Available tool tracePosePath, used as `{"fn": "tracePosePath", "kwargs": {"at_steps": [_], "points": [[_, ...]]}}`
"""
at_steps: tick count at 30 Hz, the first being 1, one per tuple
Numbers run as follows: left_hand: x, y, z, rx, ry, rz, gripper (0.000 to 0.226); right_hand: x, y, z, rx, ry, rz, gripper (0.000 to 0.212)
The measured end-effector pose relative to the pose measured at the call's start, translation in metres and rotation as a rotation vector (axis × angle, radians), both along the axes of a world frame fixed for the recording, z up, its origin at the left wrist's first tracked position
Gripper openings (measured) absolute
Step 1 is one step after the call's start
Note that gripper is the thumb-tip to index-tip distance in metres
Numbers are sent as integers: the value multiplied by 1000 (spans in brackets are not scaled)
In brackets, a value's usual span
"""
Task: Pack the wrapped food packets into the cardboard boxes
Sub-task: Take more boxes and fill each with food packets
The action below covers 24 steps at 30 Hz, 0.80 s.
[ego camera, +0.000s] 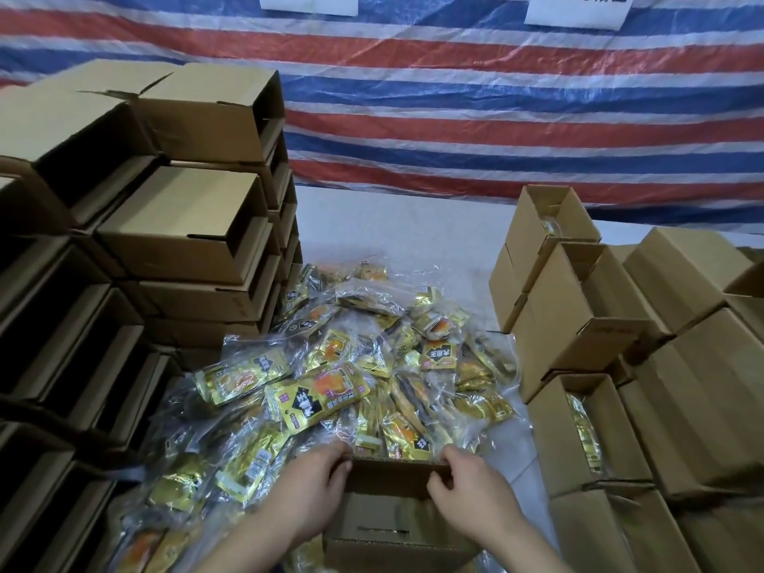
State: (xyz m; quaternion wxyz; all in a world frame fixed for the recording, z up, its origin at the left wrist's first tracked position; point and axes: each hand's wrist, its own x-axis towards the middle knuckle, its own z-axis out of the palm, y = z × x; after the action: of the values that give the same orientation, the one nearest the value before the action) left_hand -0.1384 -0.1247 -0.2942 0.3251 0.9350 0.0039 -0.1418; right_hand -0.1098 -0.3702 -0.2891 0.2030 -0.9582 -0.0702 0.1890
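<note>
A heap of gold and clear wrapped food packets (351, 366) covers the middle of the table. At the near edge stands a small brown cardboard box (392, 527) with its far flap (392, 475) raised. My left hand (306, 498) grips the flap's left end, fingers curled over its top edge. My right hand (471, 494) pinches the flap's right end between thumb and fingers. What lies inside the box is hidden by the flap and my hands.
Stacks of empty folded boxes (186, 225) rise along the left. On the right stand several boxes (578, 316), some open with packets inside. A striped tarp (454, 117) hangs behind the white table (413, 229).
</note>
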Motion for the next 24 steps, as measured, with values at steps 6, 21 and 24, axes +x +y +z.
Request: {"fn": "tracePosePath", "kwargs": {"at_steps": [6, 21, 24], "points": [[-3, 5, 4, 22, 34, -75, 17, -5, 0, -4, 53, -87, 90, 38], [70, 26, -9, 175, -13, 41, 32, 18, -1, 7, 25, 25, 296, 79], [99, 33, -21, 435, 19, 7, 52, 29, 1, 7, 64, 66, 264, 84]]}}
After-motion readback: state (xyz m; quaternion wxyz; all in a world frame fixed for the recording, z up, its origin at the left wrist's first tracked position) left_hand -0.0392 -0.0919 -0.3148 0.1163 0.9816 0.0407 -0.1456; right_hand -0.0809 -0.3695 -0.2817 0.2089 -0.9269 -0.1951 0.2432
